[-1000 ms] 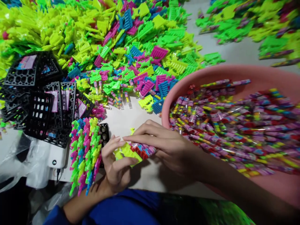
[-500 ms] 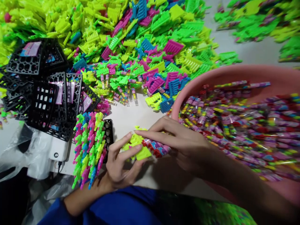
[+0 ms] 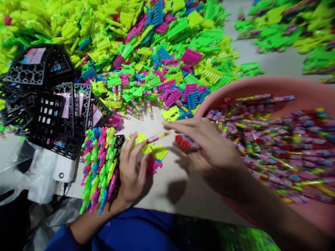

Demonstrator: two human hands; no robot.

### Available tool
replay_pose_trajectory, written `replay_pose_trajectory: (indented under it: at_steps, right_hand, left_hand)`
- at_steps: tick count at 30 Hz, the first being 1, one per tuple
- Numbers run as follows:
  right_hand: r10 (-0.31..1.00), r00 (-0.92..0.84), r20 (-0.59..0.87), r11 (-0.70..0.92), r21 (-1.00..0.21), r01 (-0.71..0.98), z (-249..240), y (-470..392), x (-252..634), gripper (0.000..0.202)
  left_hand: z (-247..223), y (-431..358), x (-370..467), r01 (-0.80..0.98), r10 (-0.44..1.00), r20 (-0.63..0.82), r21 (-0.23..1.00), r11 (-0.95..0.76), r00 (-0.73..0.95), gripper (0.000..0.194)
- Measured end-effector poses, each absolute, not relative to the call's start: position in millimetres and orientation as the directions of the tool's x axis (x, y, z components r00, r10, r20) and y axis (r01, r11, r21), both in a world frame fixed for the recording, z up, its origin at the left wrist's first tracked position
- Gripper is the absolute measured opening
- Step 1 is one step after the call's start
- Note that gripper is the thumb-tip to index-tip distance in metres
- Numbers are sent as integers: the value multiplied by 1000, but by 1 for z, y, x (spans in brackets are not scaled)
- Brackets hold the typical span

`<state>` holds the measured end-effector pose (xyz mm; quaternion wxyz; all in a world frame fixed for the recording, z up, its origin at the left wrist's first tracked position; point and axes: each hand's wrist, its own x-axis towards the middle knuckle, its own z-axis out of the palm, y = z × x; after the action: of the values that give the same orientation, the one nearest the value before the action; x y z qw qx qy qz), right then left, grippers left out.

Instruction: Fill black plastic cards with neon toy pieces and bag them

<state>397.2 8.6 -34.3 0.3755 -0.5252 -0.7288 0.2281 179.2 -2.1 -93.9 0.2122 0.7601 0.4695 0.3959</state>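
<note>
My left hand [image 3: 132,174] is curled at the near table edge, holding a bright yellow plastic piece [image 3: 159,150] by its left side. A thin candy-filled tube [image 3: 158,137] lies across the top of that piece. Below it a pink plastic piece [image 3: 151,165], blurred, shows beside my left thumb. My right hand [image 3: 209,150] is apart to the right, closed around a small bunch of red-ended tubes [image 3: 184,142]; its fingers are smeared by motion. Left of my left hand, colourful animal-shaped pieces [image 3: 99,167] stand in rows by a black crate [image 3: 120,143].
A pink tub [image 3: 235,85] full of candy tubes stands at right. Behind my hands lies a heap of neon plastic pieces [image 3: 167,28]. Black plastic baskets [image 3: 26,73] pile up at left, near a white box [image 3: 64,169] with a cable and clear bags [image 3: 42,184].
My right hand has drawn back to the right from the yellow piece with the red-ended tubes. A single tube now shows on the yellow piece, and a pink piece has come into sight.
</note>
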Motion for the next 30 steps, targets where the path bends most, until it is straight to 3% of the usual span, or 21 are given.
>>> replay_pose_trajectory:
  at_steps: [3,6,9,11,13,15,17,19,22,25,30]
  right_hand:
    - [992,14,125,95,-821,563,-26,11,396,39]
    - [999,7,-31,-31,-880,473,-23,11,395,48]
    - [992,-39,-121,-96,-912,398,-24,12,394,52]
    - [983,-52,-176,-149,-930,336,-23,12,392,49]
    - [974,-74,-212,-185,-943,276,-20,12,391,41]
    - [970,-95,-222,-195,-952,234,-16,12,390,33]
    - [971,-119,-209,-182,-961,207,-13,12,389,32]
    - [970,-147,-194,-161,-965,206,-11,12,389,33]
    - [968,-189,-168,-119,-963,243,-10,13,388,31]
    - [972,-169,-161,-125,-970,208,-10,12,388,31]
    - [961,-146,-233,-222,-971,84,-9,8,390,30]
  left_hand:
    - [-104,-4,182,694,862,383,521,-498,331,53]
    - [-113,-20,181,705,800,315,380,-599,510,55]
    - [-115,-36,173,734,792,180,303,-609,583,57]
    - [-112,-39,167,715,790,134,357,-601,598,52]
    - [-105,-36,163,639,809,131,547,-541,573,45]
    - [-94,-28,163,483,880,96,806,-342,465,35]
    - [-83,-21,167,228,952,-64,974,-7,300,31]
    - [-70,-17,175,-54,944,-273,956,287,184,43]
    - [-53,-18,184,-296,879,-453,827,477,151,48]
    - [-39,-22,190,-386,854,-496,765,516,158,50]
    - [-28,-20,194,-485,890,-453,767,420,55,47]
